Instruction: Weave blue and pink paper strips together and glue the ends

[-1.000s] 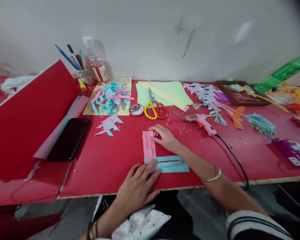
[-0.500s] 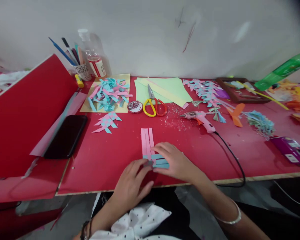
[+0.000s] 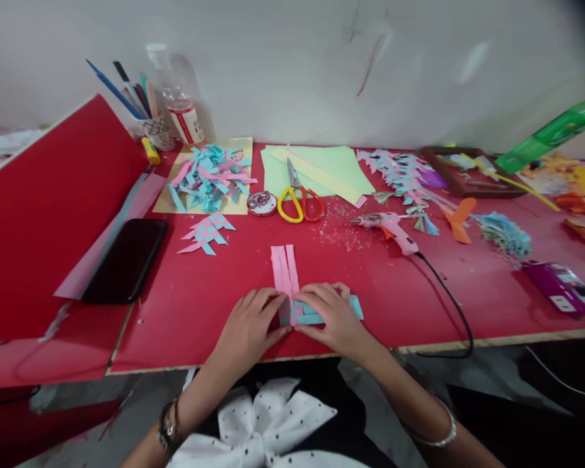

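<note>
Near the front edge of the red table, our left hand and right hand pinch the woven paper corner from opposite sides, equally close, its pink strips pointing away from us, its blue strips rightward beneath the right hand.

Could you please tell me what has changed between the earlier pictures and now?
The right hand has left the far end of the pink strips and come nearer, onto the blue strips. The left hand still touches the woven crossing, now at its left edge. The scissors, glue gun and phone stayed put.
</note>
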`<act>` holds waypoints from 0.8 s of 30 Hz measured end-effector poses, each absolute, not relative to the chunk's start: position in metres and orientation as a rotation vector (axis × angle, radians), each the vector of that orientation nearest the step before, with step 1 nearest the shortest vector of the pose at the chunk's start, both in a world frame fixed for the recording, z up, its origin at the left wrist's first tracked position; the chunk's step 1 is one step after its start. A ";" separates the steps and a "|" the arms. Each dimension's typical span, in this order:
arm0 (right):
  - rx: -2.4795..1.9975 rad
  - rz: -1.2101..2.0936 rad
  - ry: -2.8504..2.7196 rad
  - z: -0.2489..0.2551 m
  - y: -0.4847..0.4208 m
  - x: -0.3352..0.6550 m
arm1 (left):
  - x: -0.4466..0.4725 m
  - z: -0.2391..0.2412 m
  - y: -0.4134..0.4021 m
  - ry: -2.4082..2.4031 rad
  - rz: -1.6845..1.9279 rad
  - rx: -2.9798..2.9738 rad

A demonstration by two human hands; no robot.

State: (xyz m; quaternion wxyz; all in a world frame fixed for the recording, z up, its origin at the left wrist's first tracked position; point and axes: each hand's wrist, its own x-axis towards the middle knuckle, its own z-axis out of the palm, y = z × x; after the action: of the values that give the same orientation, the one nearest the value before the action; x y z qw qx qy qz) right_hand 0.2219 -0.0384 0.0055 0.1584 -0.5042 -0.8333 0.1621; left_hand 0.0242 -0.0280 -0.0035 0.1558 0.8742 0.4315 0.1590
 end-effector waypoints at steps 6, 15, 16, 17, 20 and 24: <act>-1.431 0.477 -2.417 0.009 -0.039 0.225 | 0.021 -0.005 -0.025 1.144 0.496 2.512; -1.447 0.525 -2.415 0.010 -0.037 0.227 | 0.021 -0.006 -0.024 1.129 0.481 2.557; -1.444 0.530 -2.409 0.010 -0.037 0.227 | 0.021 -0.005 -0.024 1.135 0.480 2.560; -1.441 0.531 -2.405 0.009 -0.037 0.227 | 0.021 -0.005 -0.024 1.142 0.481 2.562; -1.433 0.515 -2.400 0.008 -0.037 0.227 | 0.021 -0.006 -0.024 1.160 0.482 2.576; -1.413 0.494 -2.393 0.006 -0.037 0.227 | 0.021 -0.006 -0.025 1.122 0.465 2.649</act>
State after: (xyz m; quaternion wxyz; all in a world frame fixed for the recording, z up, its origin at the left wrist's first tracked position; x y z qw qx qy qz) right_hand 0.2274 -0.0374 0.0058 0.1589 -0.4942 -0.8371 0.1728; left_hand 0.0213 -0.0253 -0.0058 0.1134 0.9031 0.3826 0.1585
